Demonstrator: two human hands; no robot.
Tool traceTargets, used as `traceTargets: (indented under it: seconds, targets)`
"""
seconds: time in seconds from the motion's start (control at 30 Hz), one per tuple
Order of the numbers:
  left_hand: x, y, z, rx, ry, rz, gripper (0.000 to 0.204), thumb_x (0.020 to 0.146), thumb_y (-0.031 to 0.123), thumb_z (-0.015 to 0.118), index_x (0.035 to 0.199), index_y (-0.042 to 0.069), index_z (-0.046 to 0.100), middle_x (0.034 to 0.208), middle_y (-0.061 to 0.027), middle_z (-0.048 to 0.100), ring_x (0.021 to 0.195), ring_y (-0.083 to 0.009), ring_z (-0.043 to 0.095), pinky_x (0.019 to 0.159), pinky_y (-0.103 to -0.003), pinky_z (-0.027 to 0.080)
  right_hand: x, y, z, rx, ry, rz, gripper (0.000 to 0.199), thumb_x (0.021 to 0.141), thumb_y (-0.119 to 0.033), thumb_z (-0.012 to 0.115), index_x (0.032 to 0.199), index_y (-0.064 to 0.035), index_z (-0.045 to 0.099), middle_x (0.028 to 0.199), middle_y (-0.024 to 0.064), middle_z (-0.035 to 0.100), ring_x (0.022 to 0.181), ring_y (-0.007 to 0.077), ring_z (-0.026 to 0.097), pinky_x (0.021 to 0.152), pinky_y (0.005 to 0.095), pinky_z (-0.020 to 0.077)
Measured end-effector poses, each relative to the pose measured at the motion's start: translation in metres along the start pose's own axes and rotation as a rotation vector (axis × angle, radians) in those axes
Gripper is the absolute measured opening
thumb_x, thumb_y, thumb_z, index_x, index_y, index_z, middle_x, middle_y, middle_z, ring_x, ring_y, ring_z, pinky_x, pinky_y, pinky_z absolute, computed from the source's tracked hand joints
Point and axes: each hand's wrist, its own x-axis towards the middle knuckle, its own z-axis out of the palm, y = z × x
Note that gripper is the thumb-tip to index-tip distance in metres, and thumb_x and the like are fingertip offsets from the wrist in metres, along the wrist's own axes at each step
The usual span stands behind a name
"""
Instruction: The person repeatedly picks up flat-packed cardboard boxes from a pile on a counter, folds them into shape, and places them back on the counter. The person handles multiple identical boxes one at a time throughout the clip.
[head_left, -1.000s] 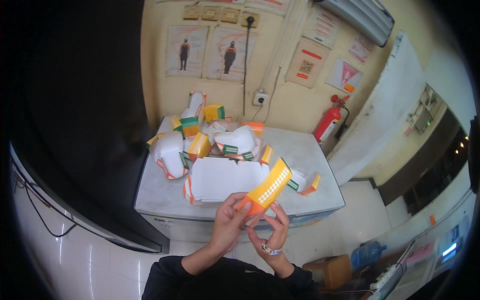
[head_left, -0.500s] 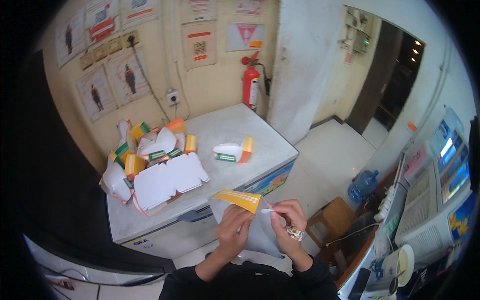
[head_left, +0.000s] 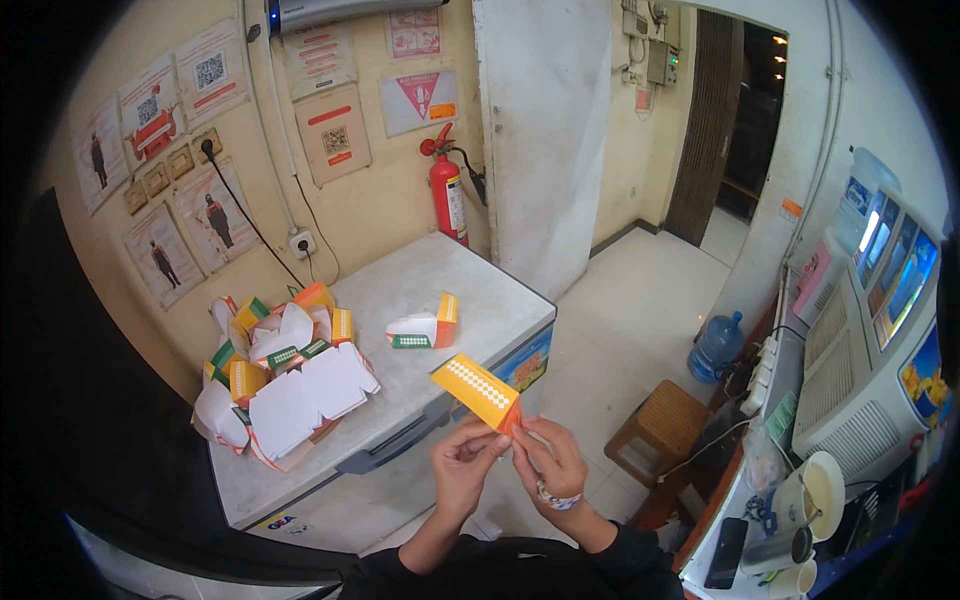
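In front of my body I hold a folding cardboard food box (head_left: 476, 392), its yellow side with a white pattern facing up and an orange end toward me. My right hand (head_left: 552, 465) pinches the orange corner and wears a patterned band near the wrist. My left hand (head_left: 466, 468) is closed at the box's near edge, thumb and fingers close together. Past the box, a single folded box (head_left: 425, 328) in white, green, yellow and orange sits on the white chest freezer (head_left: 400, 400). To its left lie a heap of folded boxes (head_left: 275, 335) and flat white blanks (head_left: 305, 400).
A red fire extinguisher (head_left: 448, 190) hangs on the wall behind the freezer. On the right are a woven stool (head_left: 660, 425), a blue water jug (head_left: 716, 345), and a cluttered counter with a phone (head_left: 726, 552) and cups (head_left: 793, 578).
The box has turned and folded so its yellow side shows more fully and an orange end stands up. My right hand has shifted left, closer to my left hand. The view has tilted.
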Motion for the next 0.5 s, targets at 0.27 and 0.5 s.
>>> traceTargets:
  seconds: [0.27, 0.5]
  targets:
    - [0.009, 0.002, -0.004, 0.795, -0.037, 0.341, 0.021, 0.071, -0.003, 0.067, 0.092, 0.002, 0.064, 0.091, -0.0104, 0.061, 0.081, -0.0219, 0.058, 0.078, -0.034, 0.044, -0.010, -0.002, 0.001, 0.096, -0.158, 0.153, 0.058, 0.068, -0.002, 0.068, 0.122, -0.0030, 0.048, 0.130, 0.0185, 0.039, 0.118, 0.0343, 0.042, 0.101, 0.0490, 0.0297]
    - [0.003, 0.003, -0.004, 1.144, -0.673, 0.448, 0.022, 0.071, 0.005, 0.067, 0.093, 0.008, 0.065, 0.099, -0.0055, 0.059, 0.094, -0.0224, 0.053, 0.086, -0.037, 0.038, 0.002, 0.038, -0.034, -0.058, -0.854, 0.237, 0.032, 0.073, -0.010, 0.068, 0.104, -0.0107, 0.060, 0.096, 0.0075, 0.063, 0.094, 0.0263, 0.058, 0.102, 0.0440, 0.0249]
